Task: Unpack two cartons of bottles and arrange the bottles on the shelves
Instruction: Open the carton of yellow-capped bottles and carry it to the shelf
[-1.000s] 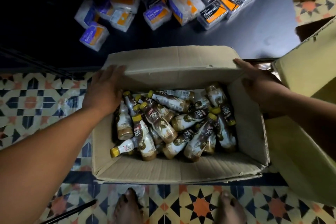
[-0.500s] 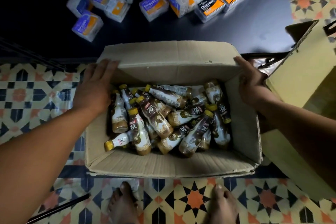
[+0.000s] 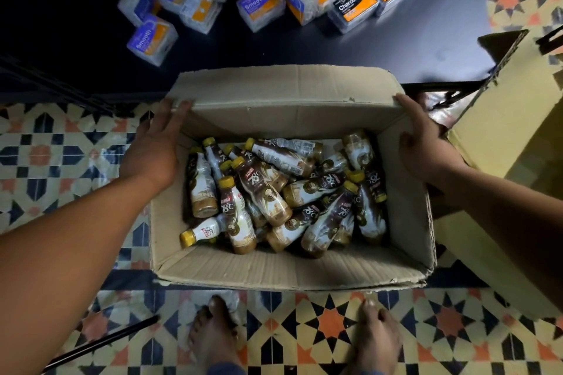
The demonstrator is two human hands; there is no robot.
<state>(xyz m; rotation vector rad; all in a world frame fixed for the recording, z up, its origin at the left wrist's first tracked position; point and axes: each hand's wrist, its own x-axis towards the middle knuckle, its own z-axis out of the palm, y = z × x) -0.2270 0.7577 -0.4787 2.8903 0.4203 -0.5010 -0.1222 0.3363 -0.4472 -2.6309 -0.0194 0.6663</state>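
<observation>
The open carton (image 3: 289, 271) stood on the tiled floor (image 3: 332, 323), with bottles (image 3: 262, 189) heaped inside. The left hand (image 3: 154, 149) pressed straight fingers along its left rim. The right hand (image 3: 426, 146) grasped the right wall, close beside a second carton (image 3: 502, 119). Small packs (image 3: 353, 3) lay on the dark shelf (image 3: 411, 49) beyond.

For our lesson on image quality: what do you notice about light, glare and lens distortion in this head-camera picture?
Head view: dim light, the dark surface almost black. Head view: glare glints on the wrapped packs and the bottles. Head view: wide-angle distortion bows the edges of the carton.
</observation>
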